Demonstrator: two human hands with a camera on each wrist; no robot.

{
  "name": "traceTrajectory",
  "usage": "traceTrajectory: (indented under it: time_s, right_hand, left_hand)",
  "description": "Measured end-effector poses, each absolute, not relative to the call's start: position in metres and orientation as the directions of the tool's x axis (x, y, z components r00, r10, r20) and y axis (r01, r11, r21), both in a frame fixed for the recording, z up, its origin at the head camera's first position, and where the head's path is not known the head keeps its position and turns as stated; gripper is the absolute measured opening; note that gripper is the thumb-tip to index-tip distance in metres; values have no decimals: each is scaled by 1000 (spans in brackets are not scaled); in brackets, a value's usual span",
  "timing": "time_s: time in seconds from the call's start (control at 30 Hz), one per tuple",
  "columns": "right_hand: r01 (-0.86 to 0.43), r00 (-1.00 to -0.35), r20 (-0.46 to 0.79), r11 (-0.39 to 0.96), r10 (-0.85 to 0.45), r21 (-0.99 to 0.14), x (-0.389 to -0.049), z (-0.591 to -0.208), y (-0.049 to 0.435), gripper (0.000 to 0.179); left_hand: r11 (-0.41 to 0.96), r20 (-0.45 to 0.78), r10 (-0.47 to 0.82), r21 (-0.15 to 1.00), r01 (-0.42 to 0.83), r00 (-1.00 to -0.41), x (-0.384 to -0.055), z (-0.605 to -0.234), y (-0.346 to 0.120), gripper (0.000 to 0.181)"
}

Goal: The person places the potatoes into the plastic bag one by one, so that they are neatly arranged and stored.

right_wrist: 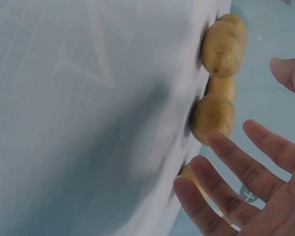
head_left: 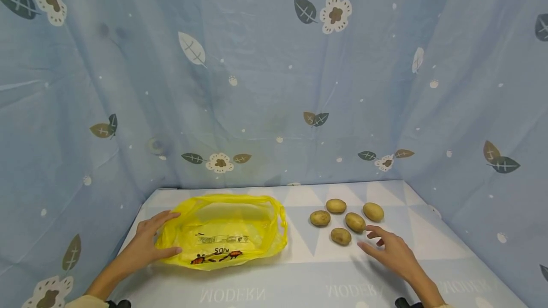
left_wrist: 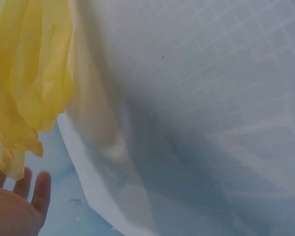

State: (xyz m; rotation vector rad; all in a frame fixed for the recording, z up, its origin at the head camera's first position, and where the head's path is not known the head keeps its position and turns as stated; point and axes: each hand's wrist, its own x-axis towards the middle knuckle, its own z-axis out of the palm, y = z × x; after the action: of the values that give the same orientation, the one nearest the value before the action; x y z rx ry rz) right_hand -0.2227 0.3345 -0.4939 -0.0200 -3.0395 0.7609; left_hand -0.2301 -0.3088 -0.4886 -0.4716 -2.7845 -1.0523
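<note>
A yellow plastic bag lies on the table with its wide mouth spread, printed "KIDS" on its near side. My left hand is at the bag's left end, thumb and fingers apart along its edge. The left wrist view shows loosely straight fingers beside the hanging yellow film; whether they touch it I cannot tell. Several potatoes sit to the right of the bag. My right hand hovers just beside the middle potato and the nearest potato, its fingers spread and holding nothing.
Farther back are a left potato, a rear potato and a right potato. A pale patterned cloth covers the table. Blue floral curtains hang behind and at both sides.
</note>
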Motion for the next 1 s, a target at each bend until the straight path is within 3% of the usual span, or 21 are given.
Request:
traceTrajectory:
  time_s: [0.23,0.7,1.0]
  right_hand:
    - [3,-1000,13,881,10,-474,-225,-497,331,70]
    - [-37,-998,62,879,-9,-476,-224,-497,329,69]
    - [-44,-996,86,864,-1,-502,-225,-498,334,67]
  left_hand:
    - [726,283,266,570,385,-921,-234,-484,-307,84]
    - [738,280,299,539,407,-912,-235,-480,-299,83]
    - [696,219,279,624,354,-935,-237,-484,-295,86]
